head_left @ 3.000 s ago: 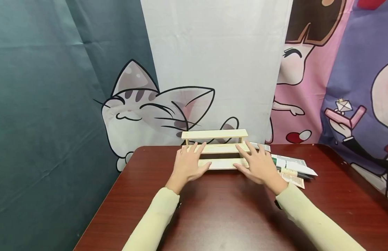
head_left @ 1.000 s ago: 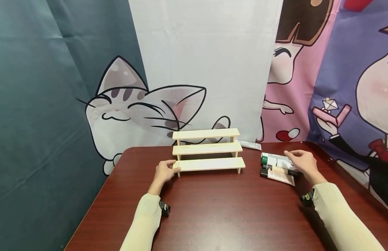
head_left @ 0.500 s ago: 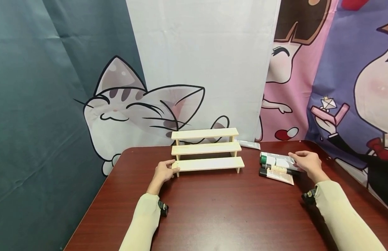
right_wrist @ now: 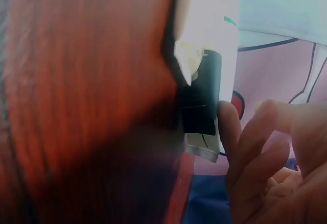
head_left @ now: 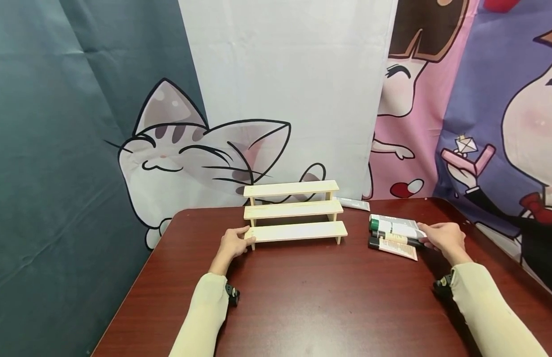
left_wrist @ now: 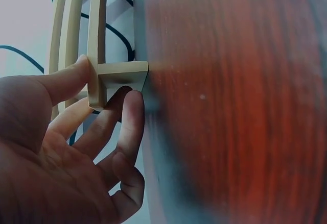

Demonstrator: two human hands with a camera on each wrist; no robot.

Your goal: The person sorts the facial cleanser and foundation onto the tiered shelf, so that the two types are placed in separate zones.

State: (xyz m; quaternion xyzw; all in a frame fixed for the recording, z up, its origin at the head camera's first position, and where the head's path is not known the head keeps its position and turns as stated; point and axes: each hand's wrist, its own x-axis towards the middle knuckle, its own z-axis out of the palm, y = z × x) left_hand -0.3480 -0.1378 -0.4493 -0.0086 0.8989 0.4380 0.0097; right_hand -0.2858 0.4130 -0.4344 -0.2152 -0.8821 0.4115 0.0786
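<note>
A three-step wooden display shelf (head_left: pixel 298 231) stands at the back of the table. My left hand (head_left: pixel 233 243) grips the left end of its lowest step, thumb on top and fingers underneath, as the left wrist view shows. My right hand (head_left: pixel 445 239) is at the right end of a cluster of squeeze tubes, fingertips at the tail of a white tube with a green cap (head_left: pixel 398 229). In the right wrist view, one finger reaches the tube's edge beside a black cap (right_wrist: pixel 207 94), with the thumb apart from it.
In the cluster lie a cream tube (head_left: pixel 397 238), a black-capped tube (head_left: pixel 398 249) and a silvery tube (head_left: pixel 405 220). Another pale tube (head_left: pixel 353 204) lies behind the shelf's right side. A printed cloth backdrop (head_left: pixel 276 99) hangs behind the reddish-brown table (head_left: pixel 293 302).
Both hands were spread at the shelf; the left moved to its left end and holds there. The right moved over to the tubes, then lowered to the white tube's tail.
</note>
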